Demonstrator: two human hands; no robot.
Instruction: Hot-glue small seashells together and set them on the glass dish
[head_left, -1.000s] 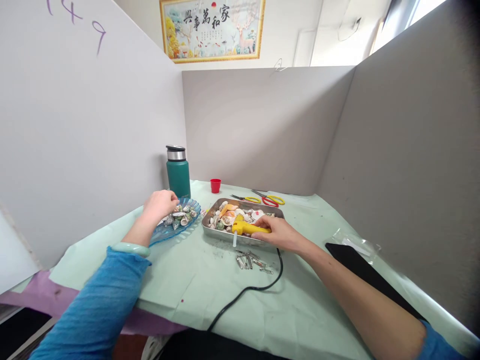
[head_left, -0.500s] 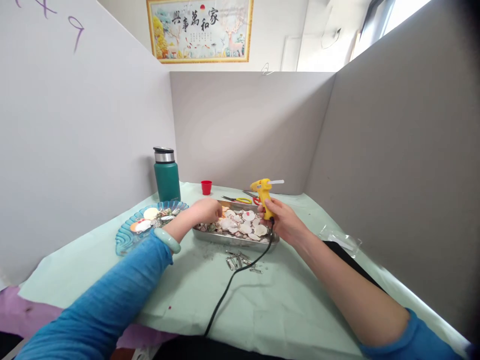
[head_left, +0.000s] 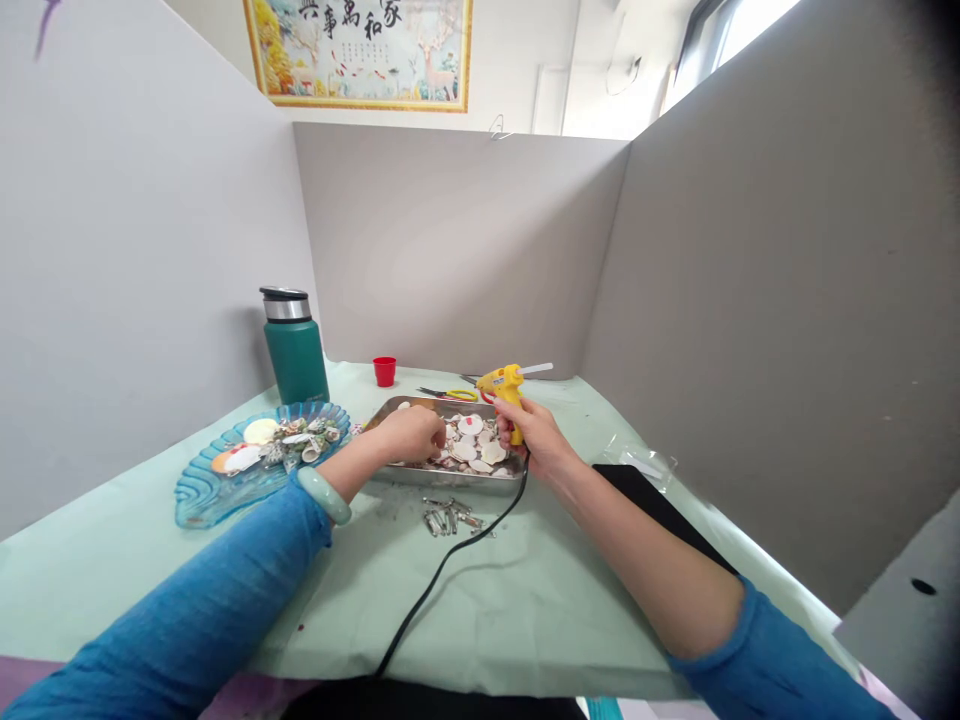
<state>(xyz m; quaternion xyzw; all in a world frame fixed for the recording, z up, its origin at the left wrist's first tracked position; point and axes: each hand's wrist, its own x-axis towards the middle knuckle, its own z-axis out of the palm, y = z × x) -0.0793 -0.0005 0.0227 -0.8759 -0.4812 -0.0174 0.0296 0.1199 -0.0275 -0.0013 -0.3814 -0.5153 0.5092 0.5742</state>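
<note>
Since a second earlier, the left hand had moved from the blue dish to the metal tray, its curled fingers dipping over the shells near the tray's middle; whether they pinched one could not be told. Wrapped round the handle of the yellow glue gun, the right hand had lifted it by the tray's right end, nozzle leftward, probably to keep it clear of those fingers.
</note>
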